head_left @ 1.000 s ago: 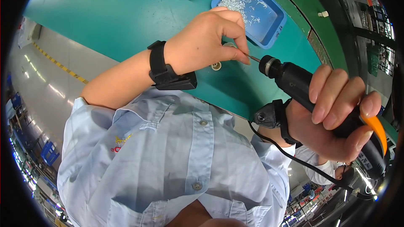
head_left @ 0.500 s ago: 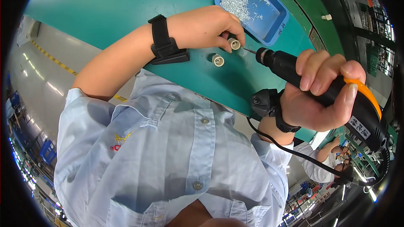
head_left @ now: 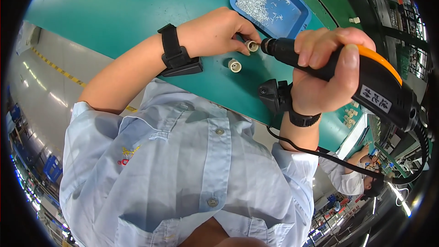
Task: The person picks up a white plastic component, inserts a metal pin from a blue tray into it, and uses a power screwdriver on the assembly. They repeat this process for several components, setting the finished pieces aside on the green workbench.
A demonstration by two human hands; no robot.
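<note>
Left hand [head_left: 224, 32]: fingers pinch cup [head_left: 252, 45] by its sides, open end toward driver [head_left: 372, 82], likely to steady it and leave mouth accessible. Cup sits between tray [head_left: 303, 17] and second cup [head_left: 234, 66]; whether it touches desk [head_left: 123, 18], cannot tell. Right hand [head_left: 318, 92]: fingers wrapped round driver, nose at cup, probably for firm aim. Screws [head_left: 256, 1] in tray, near left hand, presumably for short reach.

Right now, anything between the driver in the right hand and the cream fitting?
Nothing visible blocks it. The right hand holds the power screwdriver with its nose close to the cream fitting. The left hand has an index fingertip right beside that gap; contact with the bit can't be told.
</note>
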